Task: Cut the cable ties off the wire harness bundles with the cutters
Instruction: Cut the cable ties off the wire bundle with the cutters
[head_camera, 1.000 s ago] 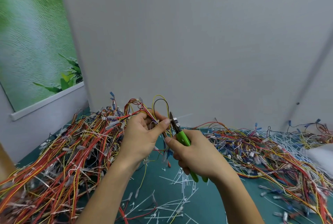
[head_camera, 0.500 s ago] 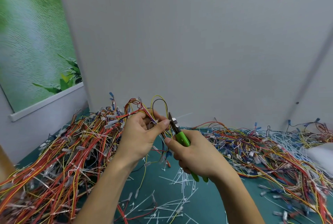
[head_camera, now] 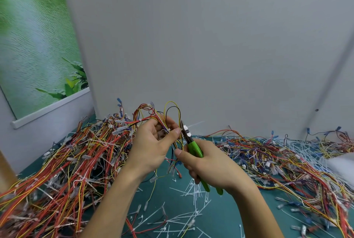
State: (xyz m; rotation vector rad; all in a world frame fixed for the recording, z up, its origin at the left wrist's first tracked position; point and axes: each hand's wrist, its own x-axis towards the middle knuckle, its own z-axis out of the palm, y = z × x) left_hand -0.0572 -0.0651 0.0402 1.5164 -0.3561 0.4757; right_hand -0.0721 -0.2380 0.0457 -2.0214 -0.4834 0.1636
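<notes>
My left hand point(head_camera: 153, 147) grips a small wire harness bundle point(head_camera: 170, 111) of yellow, red and dark wires, raised above the green table, with thumb and fingers pinching it near a white cable tie point(head_camera: 168, 130). My right hand point(head_camera: 208, 163) holds the green-handled cutters point(head_camera: 193, 147) upright. The cutter jaws sit right beside my left thumb, at the bundle; a white tie tail sticks out to the right of the jaws. I cannot tell whether the jaws are closed on the tie.
A big heap of tied harnesses point(head_camera: 67, 165) covers the table's left side. Loose wires point(head_camera: 277, 163) spread over the right. Cut white ties point(head_camera: 183, 216) litter the green mat point(head_camera: 229, 216) in front. A grey wall stands close behind.
Almost nothing has moved; both hands hold the same pose, with the cutters staying at the bundle beside my left thumb.
</notes>
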